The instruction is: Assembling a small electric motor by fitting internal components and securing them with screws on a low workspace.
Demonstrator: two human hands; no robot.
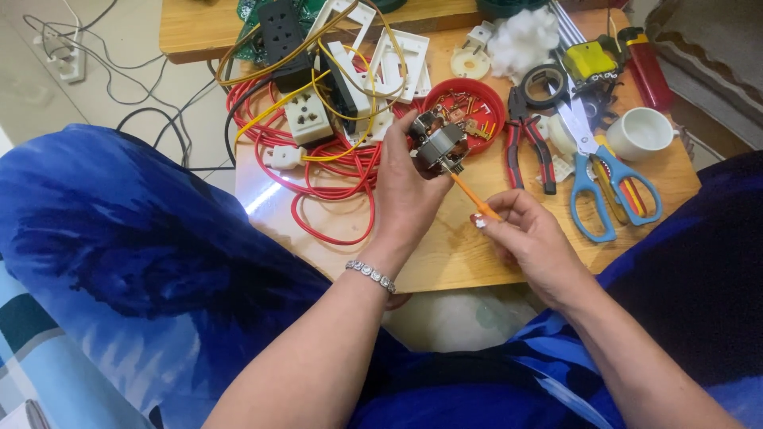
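Blue cloth [119, 262] drapes my lap below the wooden table [445, 254]. Above it, my left hand [405, 195] grips a small motor [439, 144]; my right hand [528, 238] pinches an orange screwdriver [474, 199] against it. Behind sit a red bowl [494, 102], pliers [526, 143], blue scissors [596, 167].

Motor [439, 145] before bowl [485, 95], pliers [526, 143] left of scissors [596, 171]

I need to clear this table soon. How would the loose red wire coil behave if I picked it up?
The red wire coil probably flops and sags, since its loops lie loose and untied. It likely drags the white sockets along, being tangled with their yellow wires.
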